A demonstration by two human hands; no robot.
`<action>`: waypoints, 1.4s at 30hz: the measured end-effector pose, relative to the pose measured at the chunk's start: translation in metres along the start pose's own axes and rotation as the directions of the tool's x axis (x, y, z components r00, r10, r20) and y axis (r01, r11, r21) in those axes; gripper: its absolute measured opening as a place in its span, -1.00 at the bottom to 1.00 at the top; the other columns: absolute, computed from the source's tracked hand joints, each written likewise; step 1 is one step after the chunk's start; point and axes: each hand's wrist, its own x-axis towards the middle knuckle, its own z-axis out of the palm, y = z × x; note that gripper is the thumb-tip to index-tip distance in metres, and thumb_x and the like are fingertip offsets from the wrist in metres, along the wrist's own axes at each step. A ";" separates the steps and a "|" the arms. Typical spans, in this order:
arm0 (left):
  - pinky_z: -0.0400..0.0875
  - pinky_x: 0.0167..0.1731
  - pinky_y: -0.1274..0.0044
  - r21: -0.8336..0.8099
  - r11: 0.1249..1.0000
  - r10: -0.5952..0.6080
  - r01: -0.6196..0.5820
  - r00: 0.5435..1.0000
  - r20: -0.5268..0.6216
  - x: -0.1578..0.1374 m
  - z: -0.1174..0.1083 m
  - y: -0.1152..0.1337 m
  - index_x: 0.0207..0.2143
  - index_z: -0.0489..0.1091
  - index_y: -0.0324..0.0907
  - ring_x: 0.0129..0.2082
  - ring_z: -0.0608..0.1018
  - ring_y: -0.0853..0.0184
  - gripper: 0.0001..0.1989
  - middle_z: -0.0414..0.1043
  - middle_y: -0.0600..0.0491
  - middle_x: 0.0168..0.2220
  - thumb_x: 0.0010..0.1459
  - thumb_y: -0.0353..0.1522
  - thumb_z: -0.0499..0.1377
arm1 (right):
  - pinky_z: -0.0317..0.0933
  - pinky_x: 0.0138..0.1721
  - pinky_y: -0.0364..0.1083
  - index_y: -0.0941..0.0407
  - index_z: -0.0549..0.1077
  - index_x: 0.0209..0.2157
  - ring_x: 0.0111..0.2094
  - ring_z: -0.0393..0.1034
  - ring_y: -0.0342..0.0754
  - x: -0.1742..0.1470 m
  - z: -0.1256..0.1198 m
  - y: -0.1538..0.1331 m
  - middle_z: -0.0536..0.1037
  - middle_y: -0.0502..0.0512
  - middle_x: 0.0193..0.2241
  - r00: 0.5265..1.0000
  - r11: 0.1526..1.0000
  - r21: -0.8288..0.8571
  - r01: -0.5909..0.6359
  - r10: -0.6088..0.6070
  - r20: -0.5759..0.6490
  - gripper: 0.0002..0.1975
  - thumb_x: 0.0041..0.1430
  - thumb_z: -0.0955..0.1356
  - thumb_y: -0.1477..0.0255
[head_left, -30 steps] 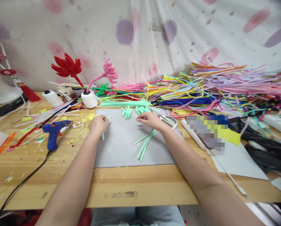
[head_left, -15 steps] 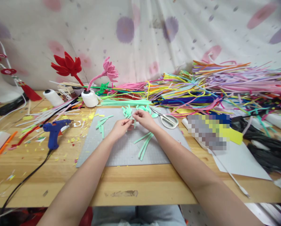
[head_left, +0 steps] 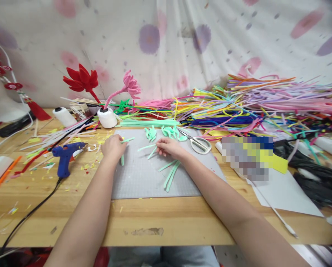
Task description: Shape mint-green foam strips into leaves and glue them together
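Observation:
My right hand point(head_left: 168, 149) is closed in a pinch on short mint-green pipe cleaner pieces point(head_left: 147, 148), which stick out to its left above the grey cutting mat point(head_left: 143, 181). At the mat's left edge, my left hand point(head_left: 113, 149) reaches down over loose mint-green cut pieces point(head_left: 128, 140). Its fingers are mostly hidden behind the back of the hand. Two curled mint-green clusters, a left one point(head_left: 150, 133) and a right one point(head_left: 170, 131), lie at the back of the mat. More cut strips point(head_left: 171, 176) rest below my right hand.
Scissors point(head_left: 201, 145) lie at the mat's right back corner. A blue glue gun point(head_left: 63, 157) with a black cord is on the left. Red point(head_left: 81, 78) and pink point(head_left: 131, 84) flowers stand in a white spool point(head_left: 107, 118). Pipe cleaner bundles point(head_left: 266, 96) fill the back right.
My hands were together at the mat's centre and are now apart. The left moved left to the cut pieces. The right keeps mint-green pieces, and the left cluster now lies in full view.

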 end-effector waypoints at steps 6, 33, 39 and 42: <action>0.26 -0.35 0.37 0.114 0.993 -0.019 0.015 0.999 0.035 0.005 0.003 -0.012 -0.40 0.40 -0.14 -0.23 0.43 0.08 -0.80 0.41 -0.16 -0.28 -0.01 -0.28 0.03 | 0.07 -0.75 -0.30 0.11 0.21 -0.21 -0.70 0.22 -0.27 0.001 0.005 0.005 0.40 -0.11 -0.65 0.998 0.993 -0.104 0.055 -0.053 0.020 -0.76 0.02 0.27 0.44; 0.30 -0.45 0.58 -0.954 0.186 0.035 0.234 0.969 0.244 -0.004 0.002 0.016 -0.38 0.38 -0.27 -0.45 0.49 0.40 -0.76 0.46 -0.01 -0.44 -0.13 -0.30 0.16 | 0.07 -0.72 -0.31 0.18 0.37 -0.40 -0.65 0.18 -0.30 -0.001 0.001 -0.001 0.37 -0.04 -0.58 0.977 0.975 -0.110 0.192 -0.201 -0.077 -0.83 0.00 0.26 0.37; 0.37 -0.39 0.50 -0.935 0.207 0.154 0.290 0.934 0.323 -0.023 -0.005 0.038 -0.40 0.43 -0.31 -0.42 0.52 0.30 -0.69 0.48 -0.05 -0.46 -0.26 -0.32 0.27 | 0.12 -0.69 -0.29 0.15 0.37 -0.29 -0.59 0.25 -0.29 0.003 0.014 -0.030 0.43 0.02 -0.43 0.952 0.963 -0.031 0.269 -0.271 -0.146 -0.72 -0.03 0.29 0.28; 0.37 -0.43 0.50 -0.916 0.278 0.209 0.290 0.912 0.353 -0.027 -0.006 0.041 -0.40 0.45 -0.30 -0.42 0.52 0.28 -0.66 0.48 -0.06 -0.48 -0.29 -0.29 0.28 | 0.11 -0.71 -0.29 0.17 0.38 -0.35 -0.62 0.23 -0.29 0.011 0.020 -0.039 0.42 0.00 -0.49 0.934 0.954 -0.013 0.300 -0.296 -0.201 -0.75 -0.08 0.32 0.31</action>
